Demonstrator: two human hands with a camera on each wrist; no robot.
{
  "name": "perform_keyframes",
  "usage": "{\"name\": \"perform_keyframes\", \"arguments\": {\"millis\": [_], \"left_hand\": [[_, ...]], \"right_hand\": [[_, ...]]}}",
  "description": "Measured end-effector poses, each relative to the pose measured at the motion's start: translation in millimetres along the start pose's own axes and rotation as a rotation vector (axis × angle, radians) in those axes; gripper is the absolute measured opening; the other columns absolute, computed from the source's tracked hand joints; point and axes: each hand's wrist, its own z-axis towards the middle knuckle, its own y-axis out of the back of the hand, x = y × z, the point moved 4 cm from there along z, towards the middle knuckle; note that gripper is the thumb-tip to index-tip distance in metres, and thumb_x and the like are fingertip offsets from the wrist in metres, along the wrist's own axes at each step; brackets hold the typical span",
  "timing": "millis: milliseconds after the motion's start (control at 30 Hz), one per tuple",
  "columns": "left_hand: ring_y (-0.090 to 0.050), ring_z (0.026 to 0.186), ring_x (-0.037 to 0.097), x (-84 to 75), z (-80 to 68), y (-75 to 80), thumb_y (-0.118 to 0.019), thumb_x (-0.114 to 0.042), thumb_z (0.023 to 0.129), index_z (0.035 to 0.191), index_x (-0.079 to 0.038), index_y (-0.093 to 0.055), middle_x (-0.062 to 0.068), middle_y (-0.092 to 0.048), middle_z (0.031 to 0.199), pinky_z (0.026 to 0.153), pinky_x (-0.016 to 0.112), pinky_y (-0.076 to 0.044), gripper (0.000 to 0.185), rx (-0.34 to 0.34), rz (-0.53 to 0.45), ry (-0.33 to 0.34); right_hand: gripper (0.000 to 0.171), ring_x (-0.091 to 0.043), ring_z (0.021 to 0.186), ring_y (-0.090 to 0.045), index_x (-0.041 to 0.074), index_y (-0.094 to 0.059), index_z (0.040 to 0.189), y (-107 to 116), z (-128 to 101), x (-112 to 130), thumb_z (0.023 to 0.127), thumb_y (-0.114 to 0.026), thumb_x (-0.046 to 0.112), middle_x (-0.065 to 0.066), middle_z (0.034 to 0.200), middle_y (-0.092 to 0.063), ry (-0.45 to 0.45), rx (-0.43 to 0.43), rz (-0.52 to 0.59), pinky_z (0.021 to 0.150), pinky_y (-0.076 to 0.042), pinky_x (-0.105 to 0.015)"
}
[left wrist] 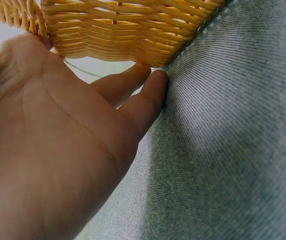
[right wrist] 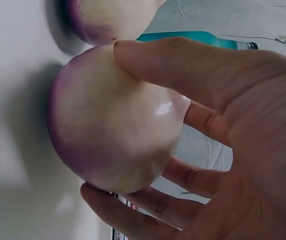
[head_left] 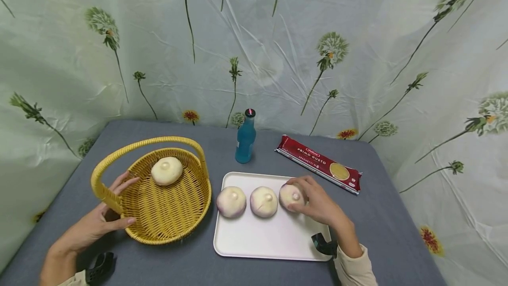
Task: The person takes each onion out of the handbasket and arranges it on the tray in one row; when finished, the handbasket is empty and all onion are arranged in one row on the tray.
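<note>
The right hand (head_left: 317, 202) curls its fingers round the rightmost turnip (head_left: 291, 196) on the white tray (head_left: 274, 242); the left hand (head_left: 99, 220), fingers spread, steadies the wicker basket (head_left: 166, 211). Seemingly a pickup step: lifting should clear the basket handle (head_left: 119, 153). Two turnips (head_left: 231, 201) (head_left: 263, 201) lie beside; the blue bottle (head_left: 245, 138) and spaghetti packet (head_left: 317, 162) stand well apart.

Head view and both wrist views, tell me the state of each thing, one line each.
basket: upright, one bun inside, handle up
left hand: open, resting against the basket's side
right hand: fingers curled round the rightmost bun
tray: flat on the table, three buns on it
blue bottle: upright, capped
spaghetti pack: lying flat, looks sealed
</note>
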Motion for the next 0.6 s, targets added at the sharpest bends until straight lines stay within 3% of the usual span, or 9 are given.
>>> {"name": "perform_keyframes", "arguments": {"millis": [600], "left_hand": [[-0.008, 0.135, -0.017, -0.3, 0.0, -0.8, -0.06, 0.01, 0.093, 0.162, -0.014, -0.009, -0.009, 0.02, 0.166, 0.09, 0.006, -0.033, 0.089, 0.01, -0.035, -0.024]], "right_hand": [[0.052, -0.027, 0.114, -0.054, 0.018, -0.062, 0.127, -0.8, -0.5, -3.3, 0.082, -0.083, 0.032, -0.009, 0.127, -0.059, 0.019, 0.025, -0.059, 0.094, -0.044, -0.052]]}}
